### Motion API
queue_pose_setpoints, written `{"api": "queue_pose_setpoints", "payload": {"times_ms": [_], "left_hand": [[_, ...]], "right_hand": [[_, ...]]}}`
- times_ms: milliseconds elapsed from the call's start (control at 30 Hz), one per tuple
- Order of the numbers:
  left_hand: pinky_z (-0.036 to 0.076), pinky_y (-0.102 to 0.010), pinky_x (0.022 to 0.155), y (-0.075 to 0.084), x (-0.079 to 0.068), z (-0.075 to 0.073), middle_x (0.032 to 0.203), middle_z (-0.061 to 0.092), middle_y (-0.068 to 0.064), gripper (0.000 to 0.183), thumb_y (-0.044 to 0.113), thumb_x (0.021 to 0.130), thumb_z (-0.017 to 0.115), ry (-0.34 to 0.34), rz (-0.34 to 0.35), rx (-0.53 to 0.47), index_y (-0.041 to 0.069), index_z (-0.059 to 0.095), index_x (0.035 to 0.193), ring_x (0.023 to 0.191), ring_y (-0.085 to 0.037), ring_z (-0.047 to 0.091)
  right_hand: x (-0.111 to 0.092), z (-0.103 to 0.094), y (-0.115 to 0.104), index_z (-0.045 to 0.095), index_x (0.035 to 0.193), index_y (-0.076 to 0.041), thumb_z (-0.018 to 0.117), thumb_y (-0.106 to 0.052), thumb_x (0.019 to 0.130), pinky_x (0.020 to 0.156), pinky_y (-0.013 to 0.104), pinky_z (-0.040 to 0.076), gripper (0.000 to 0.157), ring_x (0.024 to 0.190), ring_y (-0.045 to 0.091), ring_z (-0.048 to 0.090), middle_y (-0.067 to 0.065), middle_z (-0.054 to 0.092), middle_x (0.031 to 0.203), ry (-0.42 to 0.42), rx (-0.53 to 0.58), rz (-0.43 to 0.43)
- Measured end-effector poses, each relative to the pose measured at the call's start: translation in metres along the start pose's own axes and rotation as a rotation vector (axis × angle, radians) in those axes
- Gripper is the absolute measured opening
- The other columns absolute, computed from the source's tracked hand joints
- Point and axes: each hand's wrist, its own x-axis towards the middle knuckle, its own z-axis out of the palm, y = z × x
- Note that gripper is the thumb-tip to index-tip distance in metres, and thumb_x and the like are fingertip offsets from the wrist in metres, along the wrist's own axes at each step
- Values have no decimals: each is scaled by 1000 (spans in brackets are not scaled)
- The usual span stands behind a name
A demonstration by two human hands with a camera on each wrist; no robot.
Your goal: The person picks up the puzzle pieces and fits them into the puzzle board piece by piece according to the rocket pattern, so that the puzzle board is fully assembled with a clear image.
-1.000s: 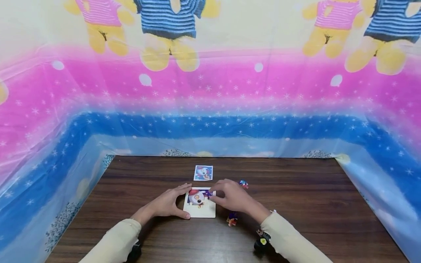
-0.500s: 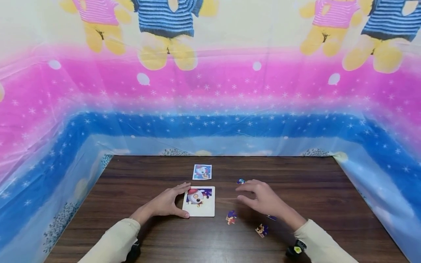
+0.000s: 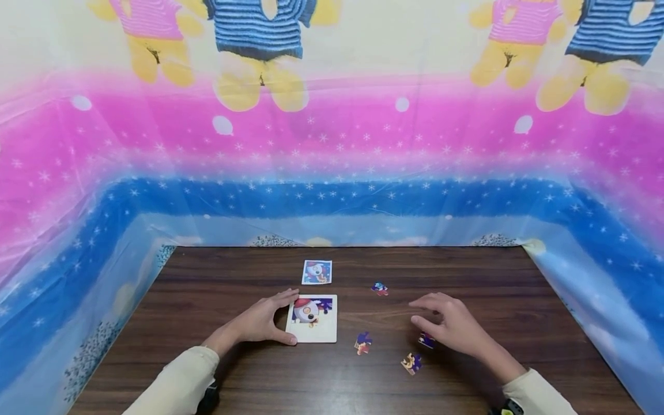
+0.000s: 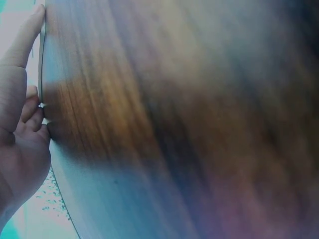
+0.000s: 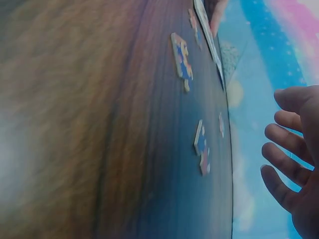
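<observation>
My left hand (image 3: 266,319) holds the square puzzle board (image 3: 323,332) by its left side, thumb at the near corner and fingertips at the far one. Pieces showing a white face with a red hat and some purple fill the board's upper part; its lower part is bare white. My right hand (image 3: 453,324) hovers over the table with loosely bent fingers, holding nothing. Just beneath it lies a dark purple puzzle piece (image 3: 427,340), partly covered. An orange-and-purple puzzle piece (image 3: 412,363) rests nearer me. In the right wrist view, the fingers (image 5: 289,142) are spread apart.
A small picture card (image 3: 317,272) lies beyond the board. Right of the board is a purple-and-red puzzle piece (image 3: 363,343), and a blue-and-red puzzle piece (image 3: 380,289) sits farther back. A printed cloth (image 3: 332,199) surrounds the brown table (image 3: 249,380).
My right hand has left the board and moved right, uncovering several loose pieces. A purple piece at the board's upper right now shows. My left hand stays at the board.
</observation>
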Motion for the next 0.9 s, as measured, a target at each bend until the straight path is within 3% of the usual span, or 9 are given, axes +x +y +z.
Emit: {"api": "queue_pose_setpoints", "payload": {"times_ms": [267, 433, 700, 900], "left_hand": [[28, -64, 117, -1, 0, 1, 166, 30, -11, 106, 55, 78, 85, 3, 7, -1, 8, 37, 159, 152, -37, 27], [30, -61, 117, -1, 0, 1, 166, 30, -12, 105, 55, 78, 86, 5, 10, 0, 8, 38, 159, 152, -38, 27], [30, -59, 118, -2, 1, 1, 166, 31, -12, 106, 54, 77, 86, 4, 19, 0, 7, 37, 159, 153, -36, 26], [29, -58, 119, 0, 1, 0, 166, 31, -12, 106, 53, 78, 86, 5, 18, -7, 6, 37, 158, 153, -36, 25]], "right_hand": [[-25, -3, 11, 79, 114, -20, 79, -34, 91, 80, 40, 59, 26, 99, 15, 71, -12, 73, 111, 8, -62, 83], [-33, 2, 17, 79, 111, -24, 79, -43, 89, 85, 43, 58, 30, 102, 14, 69, -15, 72, 108, -50, -76, 152], [-38, 4, 22, 78, 110, -24, 79, -53, 85, 88, 44, 56, 38, 101, 14, 67, -15, 70, 105, -134, -121, 194], [-36, 3, 24, 79, 109, -24, 80, -52, 85, 77, 36, 54, 37, 93, 11, 62, -13, 66, 102, -174, -125, 204]]}}
